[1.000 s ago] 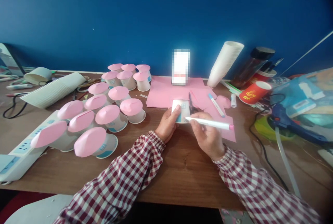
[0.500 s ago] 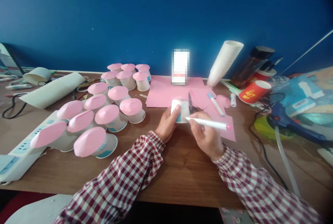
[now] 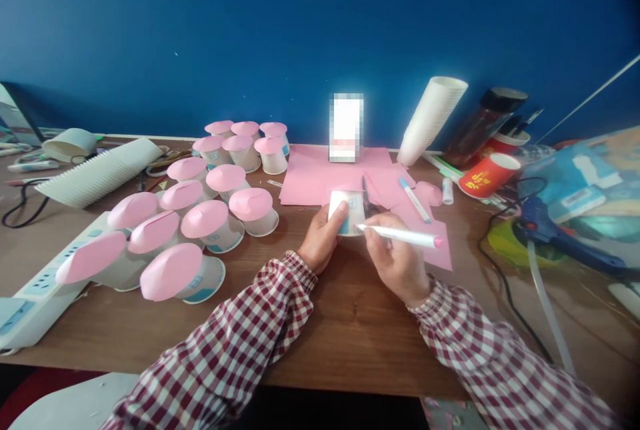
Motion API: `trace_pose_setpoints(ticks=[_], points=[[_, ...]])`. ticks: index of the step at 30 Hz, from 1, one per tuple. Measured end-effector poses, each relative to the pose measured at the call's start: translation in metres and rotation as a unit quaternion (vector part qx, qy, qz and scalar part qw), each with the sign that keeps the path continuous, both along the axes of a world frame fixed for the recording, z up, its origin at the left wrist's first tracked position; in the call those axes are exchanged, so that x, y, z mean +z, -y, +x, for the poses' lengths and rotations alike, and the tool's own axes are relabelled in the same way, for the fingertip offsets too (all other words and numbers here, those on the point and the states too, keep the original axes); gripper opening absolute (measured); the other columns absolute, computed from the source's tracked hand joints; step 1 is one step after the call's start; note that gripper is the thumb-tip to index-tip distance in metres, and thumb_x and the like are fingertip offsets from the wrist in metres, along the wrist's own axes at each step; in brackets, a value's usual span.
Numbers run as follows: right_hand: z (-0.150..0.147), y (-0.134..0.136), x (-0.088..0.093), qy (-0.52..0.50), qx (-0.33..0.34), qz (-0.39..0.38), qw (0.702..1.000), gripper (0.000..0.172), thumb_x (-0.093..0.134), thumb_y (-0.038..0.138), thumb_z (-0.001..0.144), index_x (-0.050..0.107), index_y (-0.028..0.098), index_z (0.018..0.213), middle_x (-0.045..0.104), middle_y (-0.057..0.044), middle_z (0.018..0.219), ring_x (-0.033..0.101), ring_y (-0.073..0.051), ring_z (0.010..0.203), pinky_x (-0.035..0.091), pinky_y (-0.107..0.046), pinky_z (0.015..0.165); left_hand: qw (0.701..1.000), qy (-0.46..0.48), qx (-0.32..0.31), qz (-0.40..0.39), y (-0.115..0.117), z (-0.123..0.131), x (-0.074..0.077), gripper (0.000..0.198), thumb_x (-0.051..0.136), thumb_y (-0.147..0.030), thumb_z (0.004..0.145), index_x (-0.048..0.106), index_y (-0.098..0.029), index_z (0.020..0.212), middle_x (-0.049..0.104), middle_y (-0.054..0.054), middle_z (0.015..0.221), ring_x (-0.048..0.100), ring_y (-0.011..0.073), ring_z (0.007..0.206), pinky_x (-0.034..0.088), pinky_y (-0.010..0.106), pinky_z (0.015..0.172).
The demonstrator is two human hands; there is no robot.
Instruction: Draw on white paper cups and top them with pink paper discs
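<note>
held cup (image 3: 354, 210) 1 | standing pink-topped cups (image 3: 205, 219) 15 | cup stacks (image 3: 434, 118) 2

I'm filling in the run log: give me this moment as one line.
left hand: holding cup | right hand: holding pen, tip at cup | left of hands: pink-topped cups | beyond hands: pink paper

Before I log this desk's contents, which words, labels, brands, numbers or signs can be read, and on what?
Nothing reads clearly.
Red cup: gold characters, too blurred.
White cup in the left hand: blue mark, too small.
Upright screen: pixelated, unreadable.
Blue packet: pale label, too blurred.
</note>
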State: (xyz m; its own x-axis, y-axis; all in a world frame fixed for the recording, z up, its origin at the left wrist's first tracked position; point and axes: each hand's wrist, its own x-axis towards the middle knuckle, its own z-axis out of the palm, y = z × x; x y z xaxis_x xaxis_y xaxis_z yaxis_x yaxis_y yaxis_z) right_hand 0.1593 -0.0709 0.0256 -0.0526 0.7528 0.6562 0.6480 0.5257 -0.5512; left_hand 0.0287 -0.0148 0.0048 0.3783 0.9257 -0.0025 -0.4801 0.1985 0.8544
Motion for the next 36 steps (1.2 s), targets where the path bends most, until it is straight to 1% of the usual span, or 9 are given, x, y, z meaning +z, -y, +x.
trace_pose_setpoints(ticks=[3, 9, 13, 17, 21, 29, 36], points=[[0.0003, -0.0005, 0.0002, 0.005, 0.008, -0.006, 1.000, 0.007, 0.050, 0.017, 0.090, 0.055, 0.018, 0.094, 0.059, -0.004, 0.086, 0.058, -0.016, 0.080, 0.048, -0.028, 0.073, 1.000, -0.002, 0.003, -0.002, -0.0001, -0.0001, -0.0005, 0.043, 0.058, -0.047, 0.083, 0.061, -0.011, 0.106, 0.067, 0.008, 0.094, 0.061, 0.0163, 0.082, 0.044, 0.028, 0.076], [0.0006, -0.0008, -0.0006, 0.008, -0.004, 0.005, 1.000, 0.006, 0.051, 0.017, 0.089, 0.055, 0.019, 0.094, 0.060, -0.003, 0.086, 0.058, -0.016, 0.079, 0.048, -0.028, 0.073, 1.000, -0.013, -0.002, 0.005, -0.0007, -0.0007, -0.0021, 0.045, 0.058, -0.048, 0.083, 0.062, -0.012, 0.108, 0.067, 0.008, 0.094, 0.060, 0.0155, 0.080, 0.044, 0.028, 0.075], [0.0002, -0.0007, -0.0010, 0.005, 0.007, 0.002, 1.000, 0.007, 0.050, 0.016, 0.089, 0.055, 0.019, 0.095, 0.060, -0.004, 0.086, 0.058, -0.016, 0.081, 0.048, -0.029, 0.074, 1.000, -0.015, 0.005, 0.010, -0.0008, -0.0004, -0.0024, 0.044, 0.058, -0.048, 0.083, 0.062, -0.012, 0.108, 0.067, 0.008, 0.095, 0.060, 0.0157, 0.081, 0.044, 0.029, 0.076], [0.0009, -0.0010, -0.0006, 0.012, 0.004, -0.001, 1.000, 0.006, 0.050, 0.017, 0.089, 0.055, 0.019, 0.093, 0.059, -0.004, 0.084, 0.058, -0.016, 0.078, 0.048, -0.028, 0.071, 1.000, 0.000, 0.006, -0.006, -0.0001, 0.0000, -0.0001, 0.044, 0.058, -0.047, 0.083, 0.061, -0.011, 0.108, 0.067, 0.008, 0.095, 0.061, 0.0174, 0.084, 0.045, 0.031, 0.079], [0.0013, -0.0008, -0.0013, 0.011, -0.005, 0.002, 1.000, 0.006, 0.051, 0.018, 0.089, 0.055, 0.019, 0.093, 0.060, -0.004, 0.086, 0.058, -0.016, 0.078, 0.048, -0.028, 0.072, 1.000, 0.013, 0.002, -0.016, 0.0005, 0.0002, 0.0021, 0.045, 0.060, -0.048, 0.081, 0.061, -0.011, 0.107, 0.068, 0.008, 0.093, 0.062, 0.0179, 0.084, 0.045, 0.031, 0.080], [0.0007, -0.0007, -0.0011, 0.004, 0.005, 0.001, 1.000, 0.008, 0.051, 0.016, 0.089, 0.055, 0.019, 0.095, 0.060, -0.004, 0.087, 0.058, -0.016, 0.081, 0.048, -0.028, 0.074, 1.000, -0.004, 0.008, 0.001, -0.0001, 0.0001, -0.0007, 0.042, 0.059, -0.048, 0.082, 0.062, -0.011, 0.102, 0.067, 0.008, 0.093, 0.060, 0.0158, 0.080, 0.044, 0.028, 0.075], [0.0015, -0.0011, -0.0014, 0.007, 0.002, -0.008, 1.000, 0.007, 0.050, 0.018, 0.089, 0.056, 0.019, 0.094, 0.059, -0.004, 0.085, 0.058, -0.017, 0.079, 0.049, -0.030, 0.072, 1.000, -0.006, 0.012, -0.005, 0.0002, 0.0008, 0.0007, 0.047, 0.060, -0.049, 0.080, 0.060, -0.011, 0.107, 0.067, 0.009, 0.094, 0.061, 0.0175, 0.084, 0.044, 0.030, 0.078]])
